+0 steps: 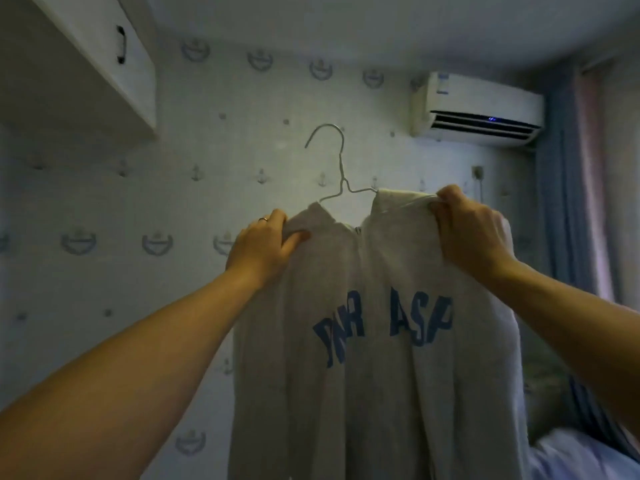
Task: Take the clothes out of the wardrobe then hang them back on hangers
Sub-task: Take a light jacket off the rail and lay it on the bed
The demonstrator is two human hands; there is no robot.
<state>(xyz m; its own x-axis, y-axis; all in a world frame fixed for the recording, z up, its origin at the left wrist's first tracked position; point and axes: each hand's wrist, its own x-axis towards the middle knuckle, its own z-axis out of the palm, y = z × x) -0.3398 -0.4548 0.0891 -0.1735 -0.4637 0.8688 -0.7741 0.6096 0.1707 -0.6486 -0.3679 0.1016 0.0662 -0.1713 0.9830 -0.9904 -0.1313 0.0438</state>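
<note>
A light grey zip sweatshirt [374, 375] with blue letters across the chest hangs in the air in front of me on a thin metal wire hanger [341, 174]. The hanger's hook points up and left, free of any rail. My left hand [263, 245], a ring on one finger, grips the sweatshirt's left shoulder. My right hand [471, 230] pinches the right shoulder and collar fabric, held slightly higher. The hanger's arms are hidden inside the garment.
A white cabinet [86, 71] with a dark handle juts out at the upper left. A wall air conditioner [481, 110] is mounted at the upper right, beside blue and pink curtains [575, 202]. Patterned wallpaper [156, 209] lies behind. Bedding shows at the lower right.
</note>
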